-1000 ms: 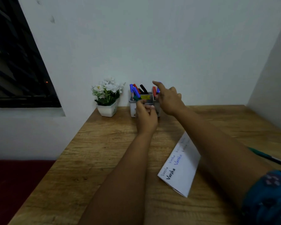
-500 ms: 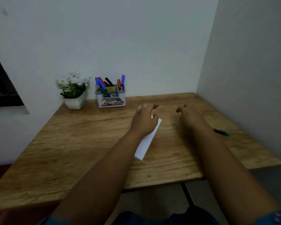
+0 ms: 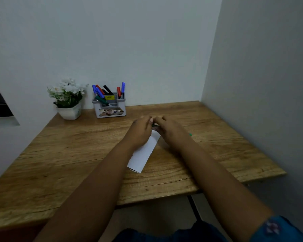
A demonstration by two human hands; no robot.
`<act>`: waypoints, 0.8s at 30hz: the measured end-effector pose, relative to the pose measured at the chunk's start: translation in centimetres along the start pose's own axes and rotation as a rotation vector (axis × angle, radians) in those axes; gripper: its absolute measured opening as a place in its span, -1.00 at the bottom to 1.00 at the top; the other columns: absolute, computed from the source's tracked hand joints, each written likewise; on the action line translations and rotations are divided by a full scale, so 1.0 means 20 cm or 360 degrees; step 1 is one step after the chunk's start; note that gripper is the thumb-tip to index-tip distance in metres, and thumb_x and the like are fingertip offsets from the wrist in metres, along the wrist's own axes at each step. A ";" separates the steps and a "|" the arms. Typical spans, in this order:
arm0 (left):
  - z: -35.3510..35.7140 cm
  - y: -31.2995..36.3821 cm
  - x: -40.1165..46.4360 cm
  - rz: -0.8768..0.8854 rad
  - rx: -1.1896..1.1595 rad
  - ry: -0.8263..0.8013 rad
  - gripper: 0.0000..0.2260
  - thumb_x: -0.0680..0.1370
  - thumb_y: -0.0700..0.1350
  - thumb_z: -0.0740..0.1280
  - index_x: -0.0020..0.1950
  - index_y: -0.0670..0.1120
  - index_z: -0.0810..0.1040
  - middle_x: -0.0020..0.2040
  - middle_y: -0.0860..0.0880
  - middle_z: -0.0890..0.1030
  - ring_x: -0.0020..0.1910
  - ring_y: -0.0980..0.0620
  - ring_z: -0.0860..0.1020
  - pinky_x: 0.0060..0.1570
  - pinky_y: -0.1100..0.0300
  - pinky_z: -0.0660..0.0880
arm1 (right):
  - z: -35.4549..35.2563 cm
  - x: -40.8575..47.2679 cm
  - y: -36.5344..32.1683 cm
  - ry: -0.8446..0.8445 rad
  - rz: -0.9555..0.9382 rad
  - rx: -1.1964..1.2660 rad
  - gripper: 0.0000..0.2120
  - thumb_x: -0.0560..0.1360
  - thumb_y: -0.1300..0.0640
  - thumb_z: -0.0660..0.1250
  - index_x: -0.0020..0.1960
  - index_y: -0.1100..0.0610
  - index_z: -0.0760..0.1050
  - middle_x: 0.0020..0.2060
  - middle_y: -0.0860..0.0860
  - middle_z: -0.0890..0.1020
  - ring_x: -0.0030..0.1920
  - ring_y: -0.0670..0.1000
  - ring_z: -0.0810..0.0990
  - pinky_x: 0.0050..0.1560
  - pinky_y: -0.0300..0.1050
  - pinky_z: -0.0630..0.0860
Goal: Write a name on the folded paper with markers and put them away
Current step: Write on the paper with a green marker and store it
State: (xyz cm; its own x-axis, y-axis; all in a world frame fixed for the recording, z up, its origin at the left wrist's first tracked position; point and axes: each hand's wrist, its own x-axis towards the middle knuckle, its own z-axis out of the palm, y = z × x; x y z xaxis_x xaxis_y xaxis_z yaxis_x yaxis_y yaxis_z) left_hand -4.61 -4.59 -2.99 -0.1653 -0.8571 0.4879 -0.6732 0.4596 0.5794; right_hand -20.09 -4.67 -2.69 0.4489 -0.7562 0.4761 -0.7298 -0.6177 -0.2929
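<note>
The folded white paper lies in the middle of the wooden table, its far end under my hands. My right hand grips a green marker, whose green end pokes out to the right of the hand. My left hand meets it just above the paper, fingertips pinching the marker's dark other end between the two hands. Most of the marker is hidden. A grey marker holder with blue, red, black and green markers stands at the back by the wall.
A white pot of white flowers stands left of the holder. Walls close the table at the back and on the right. The table's front edge runs near my forearms, with a dark window at far left.
The green marker that lay on the table to the right is now in my right hand. Both hands have come together over the paper's far end.
</note>
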 end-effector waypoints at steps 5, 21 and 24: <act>-0.05 -0.03 0.02 -0.0099 0.0147 -0.0171 -0.78 0.64 -0.12 0.18 -0.11 -0.14 0.56 -0.20 -0.05 0.60 -0.22 0.03 0.51 -0.23 0.17 0.34 | 0.04 0.03 0.03 -0.0131 0.0091 -0.0011 -0.75 0.63 0.00 0.19 0.07 0.18 0.49 -0.07 0.02 0.48 -0.16 -0.02 0.43 -0.16 -0.16 0.29; -0.31 -0.12 0.07 -0.1199 -0.1034 0.0579 -0.88 0.60 -0.09 0.26 -0.07 -0.11 0.52 -0.18 -0.07 0.48 -0.28 0.01 0.46 -0.31 0.19 0.43 | -0.22 0.26 0.23 -0.0244 0.0517 0.1244 -0.80 0.63 0.24 0.21 0.19 0.02 0.42 -0.07 0.17 0.66 -0.19 -0.03 0.61 -0.15 -0.23 0.56; -0.29 -0.11 0.06 -0.1270 -0.1571 0.0395 -0.86 0.59 -0.24 0.25 0.14 -0.22 0.45 -0.03 -0.12 0.48 -0.18 0.02 0.54 -0.30 0.26 0.59 | -0.21 0.30 0.27 -0.0342 0.0767 0.1999 -0.78 0.66 0.17 0.14 0.15 0.25 0.51 0.07 0.24 0.62 -0.03 0.03 0.69 -0.03 -0.26 0.62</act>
State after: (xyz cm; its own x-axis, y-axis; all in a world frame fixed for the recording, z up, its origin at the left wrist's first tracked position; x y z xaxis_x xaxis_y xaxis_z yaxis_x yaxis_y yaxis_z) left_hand 0.80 -5.26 0.03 0.2423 -0.9555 -0.1683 0.3081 -0.0887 0.9472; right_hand -23.52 -11.64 1.94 0.4402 -0.8979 0.0096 0.0695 0.0234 -0.9973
